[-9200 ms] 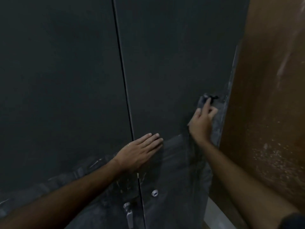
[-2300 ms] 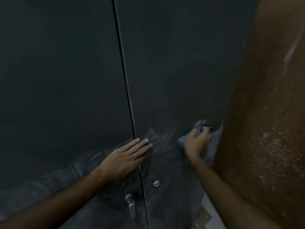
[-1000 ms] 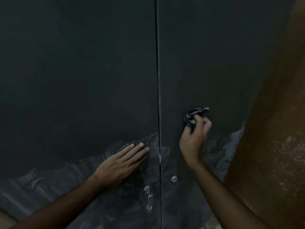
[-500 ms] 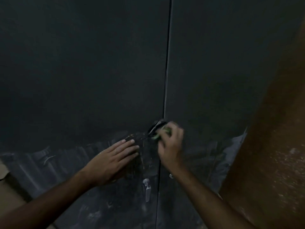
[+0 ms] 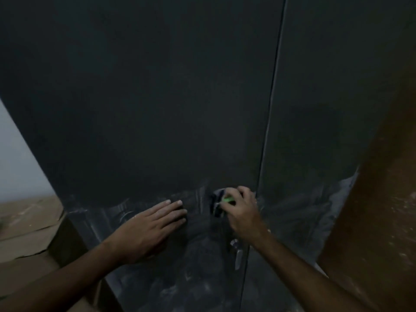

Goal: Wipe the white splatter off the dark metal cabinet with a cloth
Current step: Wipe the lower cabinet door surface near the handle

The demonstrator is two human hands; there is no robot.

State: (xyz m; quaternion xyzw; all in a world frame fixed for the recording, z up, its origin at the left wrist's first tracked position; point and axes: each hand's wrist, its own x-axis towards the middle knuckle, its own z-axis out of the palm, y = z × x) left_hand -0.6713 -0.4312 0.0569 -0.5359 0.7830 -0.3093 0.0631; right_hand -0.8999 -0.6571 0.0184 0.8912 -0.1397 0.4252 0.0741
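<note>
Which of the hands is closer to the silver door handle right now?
Right. The right hand, gripping the cloth, is just above the door handle; the left hand rests flat further left.

Two bare forearms come in from the near edge, no sleeve, watch, band or glove showing on either. The left hand (image 5: 150, 228) is bare, its short, pale nails plain on the two far fingers. The right hand (image 5: 242, 212) is bare too, with no ring to be seen; a few small pale flecks sit on the right forearm just behind the wrist.
</note>
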